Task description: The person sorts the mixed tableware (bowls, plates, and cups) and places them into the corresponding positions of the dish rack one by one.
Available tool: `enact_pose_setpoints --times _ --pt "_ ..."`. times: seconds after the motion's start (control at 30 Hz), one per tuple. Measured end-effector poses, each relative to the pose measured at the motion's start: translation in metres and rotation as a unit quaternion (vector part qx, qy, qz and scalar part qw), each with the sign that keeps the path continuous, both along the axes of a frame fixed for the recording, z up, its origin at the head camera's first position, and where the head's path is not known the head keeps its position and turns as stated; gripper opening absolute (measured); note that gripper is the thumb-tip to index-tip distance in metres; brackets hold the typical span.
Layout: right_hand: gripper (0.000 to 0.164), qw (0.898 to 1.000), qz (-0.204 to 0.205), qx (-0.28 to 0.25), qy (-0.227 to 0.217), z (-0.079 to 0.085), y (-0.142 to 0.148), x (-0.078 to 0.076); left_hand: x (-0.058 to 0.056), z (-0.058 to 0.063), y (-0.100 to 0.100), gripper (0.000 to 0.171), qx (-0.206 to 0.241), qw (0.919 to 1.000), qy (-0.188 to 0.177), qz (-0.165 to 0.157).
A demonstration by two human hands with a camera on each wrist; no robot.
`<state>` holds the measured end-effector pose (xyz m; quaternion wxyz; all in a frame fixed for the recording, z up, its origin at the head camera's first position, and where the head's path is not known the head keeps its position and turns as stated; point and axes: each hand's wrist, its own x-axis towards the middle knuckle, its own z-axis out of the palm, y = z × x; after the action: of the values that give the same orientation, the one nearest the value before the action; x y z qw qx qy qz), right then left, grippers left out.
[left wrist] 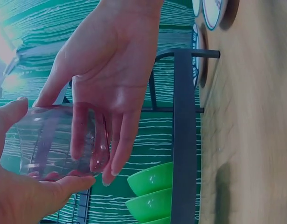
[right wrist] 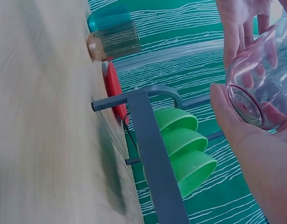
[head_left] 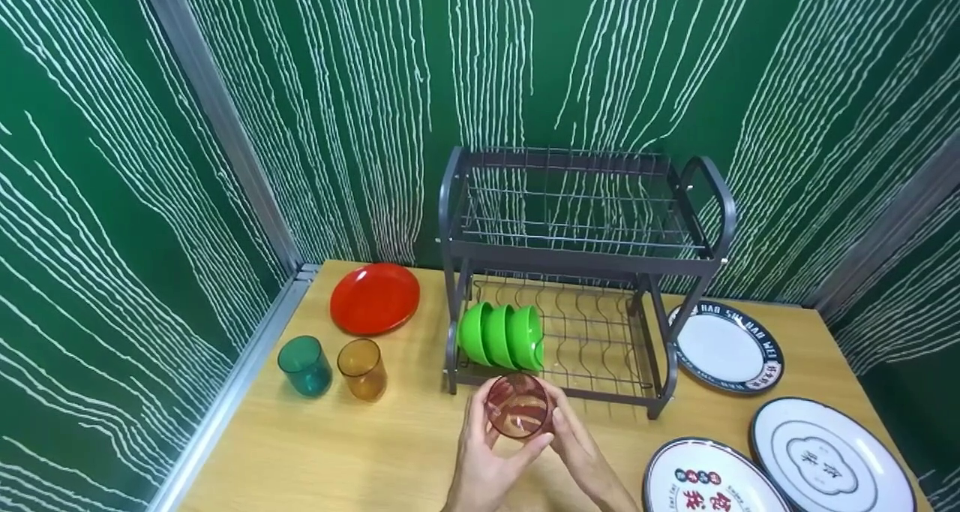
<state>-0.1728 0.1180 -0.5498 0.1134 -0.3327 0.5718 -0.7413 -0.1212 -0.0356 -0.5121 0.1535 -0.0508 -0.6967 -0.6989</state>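
Observation:
A clear pinkish-red cup (head_left: 517, 405) is held up in front of the rack, its mouth toward the head camera. My left hand (head_left: 484, 444) grips it from the left, thumb along the near side. On the right side my right hand (head_left: 576, 441) holds the same cup, its thumb and fingers on either side of the wall in the left wrist view. The cup's round base (right wrist: 246, 105) shows in the right wrist view. Right behind the cup, three green bowls (head_left: 499, 337) stand on edge in the lower tier of the dark dish rack (head_left: 577, 260).
Left of the rack stand a teal cup (head_left: 305, 367) and an amber cup (head_left: 363, 371), with a red plate (head_left: 375, 299) behind them. Three patterned white plates lie to the right, including an oval one (head_left: 726, 347). Green walls enclose the wooden table (head_left: 337, 452).

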Motion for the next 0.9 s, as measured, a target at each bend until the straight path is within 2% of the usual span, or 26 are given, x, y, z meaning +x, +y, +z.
enact_pose_setpoints --times 0.13,0.27,0.47,0.57,0.67,0.8,0.9 --pt "0.045 0.999 0.023 -0.037 -0.005 -0.001 0.001 -0.001 0.000 -0.002 -0.001 0.084 0.000 0.9996 0.023 -0.014" --pt "0.044 0.999 0.015 -0.040 0.012 -0.002 0.004 -0.003 -0.001 -0.006 -0.003 0.085 0.001 0.9976 0.059 -0.035" --pt "0.045 0.997 -0.047 -0.001 0.065 -0.005 0.008 -0.008 0.002 -0.005 -0.006 0.084 -0.057 0.9948 0.080 -0.026" --pt "0.048 0.993 -0.080 0.006 0.087 -0.006 0.010 -0.009 0.006 0.003 -0.005 0.082 -0.078 0.9919 0.099 -0.021" --pt "0.051 0.990 -0.106 -0.005 0.088 -0.003 0.012 -0.010 0.010 0.013 -0.004 0.080 -0.089 0.9889 0.117 -0.019" --pt "0.056 0.990 -0.119 -0.028 0.071 0.005 0.014 -0.012 0.011 0.019 -0.004 0.080 -0.086 0.9914 0.096 -0.024" --pt "0.059 0.988 -0.128 -0.028 0.081 0.013 0.016 -0.015 0.010 0.019 -0.003 0.080 -0.087 0.9927 0.081 -0.023"
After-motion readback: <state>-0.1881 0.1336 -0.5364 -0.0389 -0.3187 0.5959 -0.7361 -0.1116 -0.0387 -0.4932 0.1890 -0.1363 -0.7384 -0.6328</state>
